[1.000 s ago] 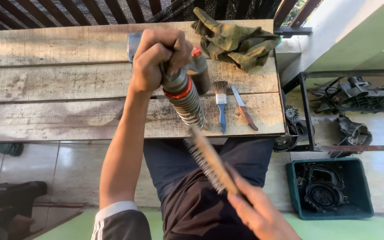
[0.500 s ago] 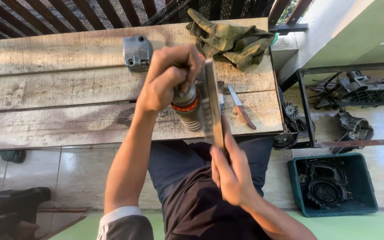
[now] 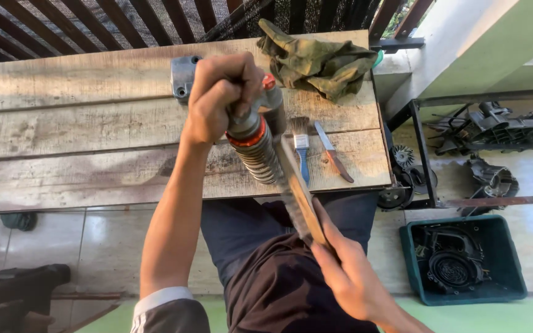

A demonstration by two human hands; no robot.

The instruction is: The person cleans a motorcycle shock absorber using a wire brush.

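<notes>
The person's left hand (image 3: 220, 95) is closed in a tight fist around the top of a grey metal shock absorber with a coiled spring and an orange ring (image 3: 257, 145), holding it up above the pale, weathered wooden plank worktop (image 3: 63, 142) with the spring end slanting down toward the person's lap. The right hand (image 3: 350, 271) is wrapped round the handle end of a long wooden-backed wire brush (image 3: 297, 191), fingers curled along it, and the brush's bristled side lies against the right flank of the spring coils.

On the worktop just behind the shock absorber lies a small paintbrush with a blue handle (image 3: 301, 151), and just to its right a narrow knife-like tool with a brownish handle (image 3: 334, 154), both pointing roughly toward the worktop's near edge. A crumpled olive-green cloth (image 3: 316, 58) sits at the far right corner of the worktop. A small grey cast-metal cover with bolt holes (image 3: 183, 77) rests on the planks just left of the raised fist, partly hidden by it.

Down on the tiled floor to the right stands a dark green plastic crate (image 3: 513, 271) holding black engine parts, and further back more dark metal engine parts (image 3: 495, 126) lie under a black metal frame
</notes>
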